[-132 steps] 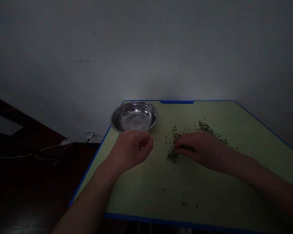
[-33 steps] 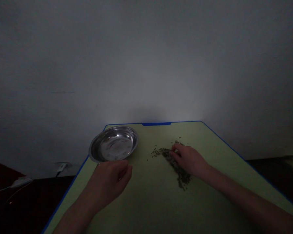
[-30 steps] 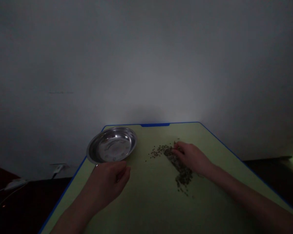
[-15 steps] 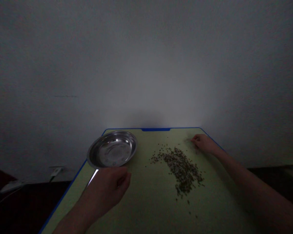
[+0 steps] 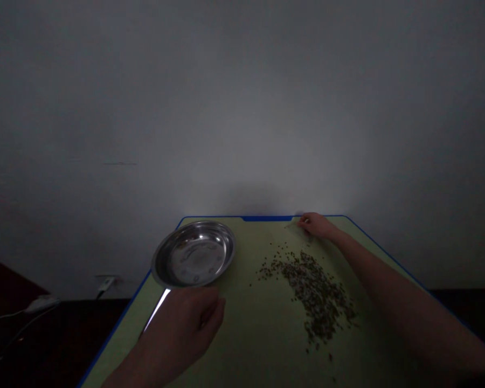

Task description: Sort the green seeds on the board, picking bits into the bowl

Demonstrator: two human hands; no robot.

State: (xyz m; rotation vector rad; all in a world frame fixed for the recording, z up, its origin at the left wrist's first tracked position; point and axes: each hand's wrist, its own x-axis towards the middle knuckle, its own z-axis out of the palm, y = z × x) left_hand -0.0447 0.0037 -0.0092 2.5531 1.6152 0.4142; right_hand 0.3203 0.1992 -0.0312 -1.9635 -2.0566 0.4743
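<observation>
My left hand [image 5: 189, 320] is curled closed over the table, just in front of a shiny steel bowl [image 5: 194, 258]; whatever its fingers may hold is hidden. At the far side of the table, my right hand [image 5: 316, 224] is pinched closed. A thin, pale thing seems to stick out leftward from its fingertips, too faint to name. Between the two hands lies a spread pile of small brown and whitish grains or seeds [image 5: 317, 293], with loose ones scattered around it. The bowl looks bare inside.
The pale green table [image 5: 242, 339] has a blue edge and stands against a grey wall [image 5: 242, 118]. A flat object with a bright white edge [image 5: 157, 310] lies partly under my left wrist. A plug [image 5: 106, 283] and a white power strip [image 5: 42, 303] with cables are at the left.
My right hand has moved left and away from me, toward the table's far edge. My left hand stays closed by the bowl. The view has shifted slightly.
</observation>
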